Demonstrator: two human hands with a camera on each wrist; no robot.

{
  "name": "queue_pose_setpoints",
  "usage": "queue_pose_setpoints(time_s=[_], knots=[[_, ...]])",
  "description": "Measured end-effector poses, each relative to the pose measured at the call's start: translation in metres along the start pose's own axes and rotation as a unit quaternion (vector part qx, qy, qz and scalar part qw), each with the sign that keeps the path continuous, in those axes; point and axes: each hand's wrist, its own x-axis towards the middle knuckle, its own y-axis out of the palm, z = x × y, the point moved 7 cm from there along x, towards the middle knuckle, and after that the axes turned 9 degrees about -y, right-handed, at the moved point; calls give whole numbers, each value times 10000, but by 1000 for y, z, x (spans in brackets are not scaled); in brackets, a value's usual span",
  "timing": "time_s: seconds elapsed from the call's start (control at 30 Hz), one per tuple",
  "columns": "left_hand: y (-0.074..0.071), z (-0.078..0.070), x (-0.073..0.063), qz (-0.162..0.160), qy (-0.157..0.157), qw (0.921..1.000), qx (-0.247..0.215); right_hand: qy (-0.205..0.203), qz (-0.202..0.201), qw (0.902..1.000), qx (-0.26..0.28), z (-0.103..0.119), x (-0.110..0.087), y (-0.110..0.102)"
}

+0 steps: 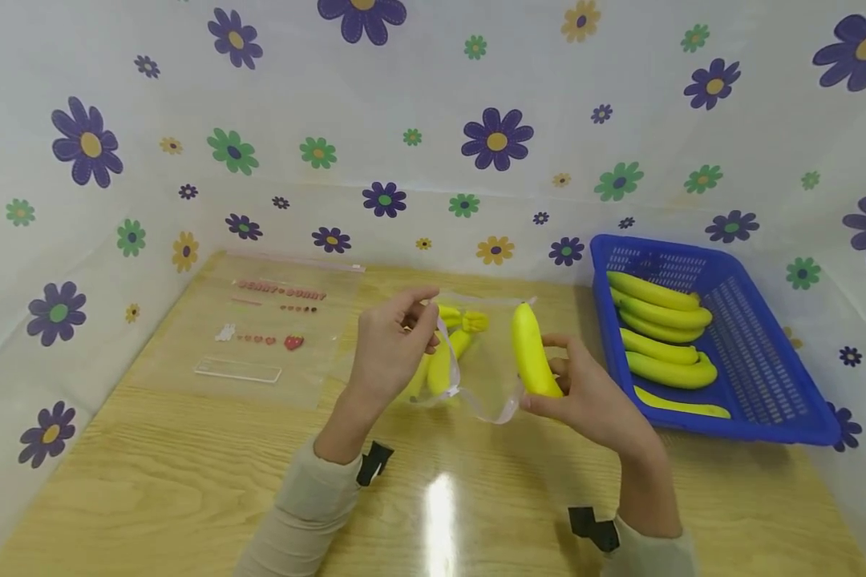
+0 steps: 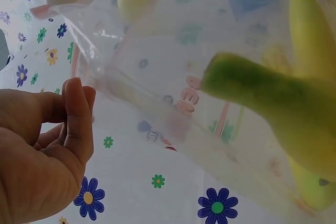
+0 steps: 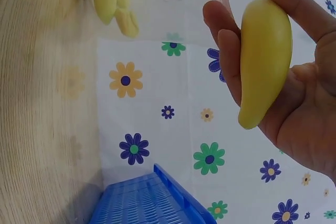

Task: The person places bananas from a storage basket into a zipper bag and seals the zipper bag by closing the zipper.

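My left hand (image 1: pixel 393 344) pinches the rim of a clear zip bag (image 1: pixel 487 361), whose mouth gapes toward me. Several yellow bananas (image 1: pixel 440 369) lie inside the bag; the left wrist view shows one green-tipped banana (image 2: pixel 236 80) close up through the plastic. In my right hand (image 1: pixel 595 393) is a single banana (image 1: pixel 532 353), held between thumb and fingers just right of the bag's mouth. The right wrist view shows that banana (image 3: pixel 265 59) whole, outside the bag, with the fingers along its sides.
A blue basket (image 1: pixel 779 320) with several bananas (image 1: pixel 667 369) stands at the right. Flat on the wooden table (image 1: pixel 188 473) at the left lies another clear zip bag (image 1: pixel 166 353) with pink lettering, a rabbit and a strawberry. Flower-patterned white sheeting (image 1: pixel 433 96) surrounds the table's back and sides.
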Motion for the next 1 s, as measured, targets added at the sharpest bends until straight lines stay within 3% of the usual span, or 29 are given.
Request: queue_pose_setpoints(time_s=[0.1,0.4,0.6,0.83,1.0], knots=[[1,-1,1,-8,61,10000,51,-57,-34,10000,-12,-1,1,-2],[6,-2,1,44,-28,9999,98,-225,352,9991,-62,-2,4,8],[6,-1,-1,41,-25,9999,123,-94,486,9987,-125,-3,3,14],[7,-2,-2,22,117,9998,156,705,-96,9975,7,-16,11,16],[10,-3,-1,35,189,9995,253,740,-642,9944,399,-21,19,16]])
